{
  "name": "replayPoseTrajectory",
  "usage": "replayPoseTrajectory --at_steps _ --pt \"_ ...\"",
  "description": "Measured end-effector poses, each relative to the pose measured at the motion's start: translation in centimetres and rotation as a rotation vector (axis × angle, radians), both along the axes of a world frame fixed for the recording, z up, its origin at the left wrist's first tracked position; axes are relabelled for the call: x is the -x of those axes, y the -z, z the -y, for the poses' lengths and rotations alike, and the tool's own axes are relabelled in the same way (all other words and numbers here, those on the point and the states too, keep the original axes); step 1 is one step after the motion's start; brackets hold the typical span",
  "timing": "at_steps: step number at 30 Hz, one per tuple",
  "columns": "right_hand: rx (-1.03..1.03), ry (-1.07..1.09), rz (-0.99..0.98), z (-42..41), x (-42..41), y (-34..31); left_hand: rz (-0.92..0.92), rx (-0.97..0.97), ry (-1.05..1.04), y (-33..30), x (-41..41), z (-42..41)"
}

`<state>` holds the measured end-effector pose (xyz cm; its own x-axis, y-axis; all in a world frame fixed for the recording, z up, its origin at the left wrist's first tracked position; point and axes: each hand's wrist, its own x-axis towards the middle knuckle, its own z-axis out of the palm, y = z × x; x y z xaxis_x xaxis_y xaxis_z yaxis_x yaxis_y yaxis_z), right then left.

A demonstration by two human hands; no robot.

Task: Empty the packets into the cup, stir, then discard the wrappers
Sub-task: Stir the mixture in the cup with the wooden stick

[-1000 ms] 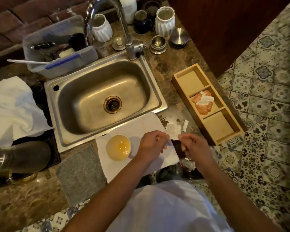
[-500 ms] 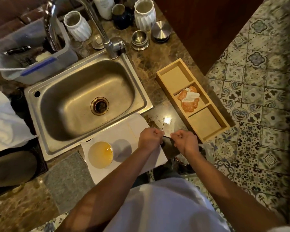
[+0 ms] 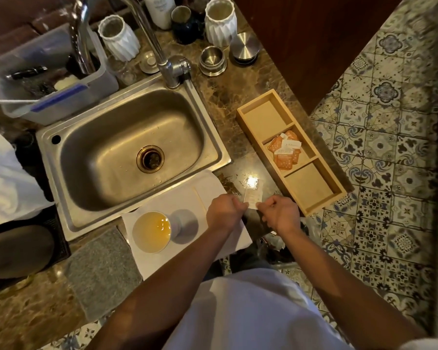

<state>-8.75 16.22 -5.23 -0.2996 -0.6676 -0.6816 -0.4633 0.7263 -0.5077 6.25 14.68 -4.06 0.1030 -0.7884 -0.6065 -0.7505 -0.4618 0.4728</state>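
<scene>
A small white packet (image 3: 252,198) is pinched between my left hand (image 3: 224,209) and my right hand (image 3: 280,213), over the counter's front edge. Each hand grips one side of it. To the left, a white cup (image 3: 152,232) holding amber liquid stands on a white napkin (image 3: 187,198). Several orange and white packets (image 3: 285,152) lie in the middle compartment of a wooden tray (image 3: 311,210) to the right of my hands.
A steel sink (image 3: 137,152) with its faucet (image 3: 172,69) fills the middle. Behind it stand white ribbed cups (image 3: 119,39), metal tins (image 3: 213,60) and a plastic tub (image 3: 51,79). A grey pad (image 3: 101,271) lies left of the napkin, a white cloth (image 3: 3,178) at far left.
The view has shifted, so everything sits lower and further left in frame. Both hands stay together on the packet, which now shows upright between the fingers.
</scene>
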Motion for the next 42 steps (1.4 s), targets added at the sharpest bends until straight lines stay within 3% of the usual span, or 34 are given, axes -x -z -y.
replayPoseTrajectory --at_steps 4,10,14,19,23,34,42 --pt "0.080 0.039 0.014 -0.6 0.0 0.0 -0.089 0.075 -0.015 -1.7 -0.9 -1.1" --pt "0.136 -0.187 0.016 -1.0 -1.5 -0.8 -0.212 0.337 -0.115 -8.7 -5.2 -4.3" --pt "0.197 -0.367 0.009 -0.8 -3.8 -1.1 -0.141 0.456 -0.307 -12.7 -10.7 -6.1" --pt "0.227 -0.568 -0.021 -0.9 -7.0 -1.0 0.078 0.569 -0.552 -12.4 -17.8 -8.2" --pt "0.197 -0.708 -0.107 -1.0 -9.1 -1.3 0.157 0.501 -0.533 -10.9 -20.8 -9.7" --pt "0.107 -0.822 -0.307 -1.9 -11.5 -2.2 -0.057 0.427 -0.546 -8.8 -20.3 -10.4" --pt "-0.052 -0.630 -0.142 -2.0 -11.8 -2.2 -0.134 0.377 -0.602 -8.1 -20.7 -10.4"
